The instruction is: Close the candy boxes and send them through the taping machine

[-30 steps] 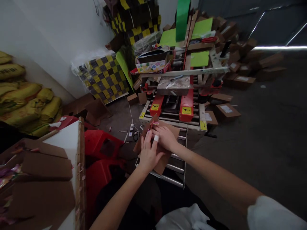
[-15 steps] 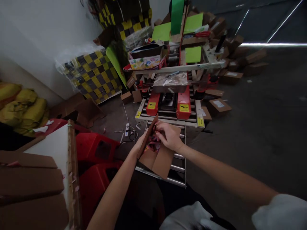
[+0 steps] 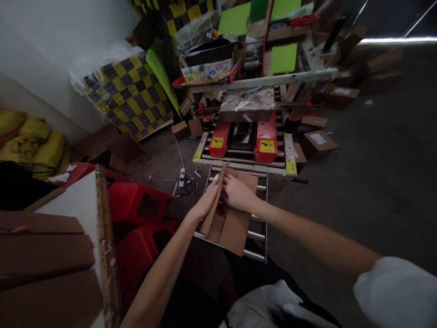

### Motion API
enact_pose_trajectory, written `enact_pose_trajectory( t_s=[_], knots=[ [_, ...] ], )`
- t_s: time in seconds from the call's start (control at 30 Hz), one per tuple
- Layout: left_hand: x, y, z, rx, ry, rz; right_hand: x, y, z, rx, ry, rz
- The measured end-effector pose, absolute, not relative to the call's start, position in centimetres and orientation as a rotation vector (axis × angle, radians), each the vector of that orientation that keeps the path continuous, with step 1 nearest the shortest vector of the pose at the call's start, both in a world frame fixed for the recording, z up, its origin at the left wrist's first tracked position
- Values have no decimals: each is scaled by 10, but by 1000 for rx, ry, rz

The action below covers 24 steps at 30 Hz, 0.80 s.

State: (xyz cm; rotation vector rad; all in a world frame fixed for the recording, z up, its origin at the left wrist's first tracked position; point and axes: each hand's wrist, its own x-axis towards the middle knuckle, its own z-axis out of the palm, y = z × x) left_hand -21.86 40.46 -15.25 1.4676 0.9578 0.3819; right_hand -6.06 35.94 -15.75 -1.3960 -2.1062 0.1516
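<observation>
Metal rollers (image 3: 256, 236) bear an open cardboard box (image 3: 236, 230). The left hand (image 3: 207, 199) lies against its raised flap (image 3: 214, 207); the right hand (image 3: 238, 194) dips inside. I can't tell either grip. Uneven pushing might crease the flap or skew the box.

V. dim w/ light strip (image 3: 396, 40) upper R, slight blur

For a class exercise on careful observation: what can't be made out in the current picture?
Head view:
Contents of the open box: mostly hidden by the right hand and raised flap.
Top of the green strip: cut off by the upper edge.
Print on the yellow labels: too small.
</observation>
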Motion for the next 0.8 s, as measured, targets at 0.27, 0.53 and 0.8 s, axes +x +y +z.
enact_pose_trajectory(
  t_s=[0.27,0.53,0.8],
  knots=[
    [-213,393,-139,2134,996,310,-60,350,-156,-1760,-1277,27],
    [-202,363,-129,2127,1204,189,-47,384,-157,-1668,-1458,259],
    [-201,355,-141,1920,1280,453,-76,267,-176,-1409,-1718,341]
  ],
)
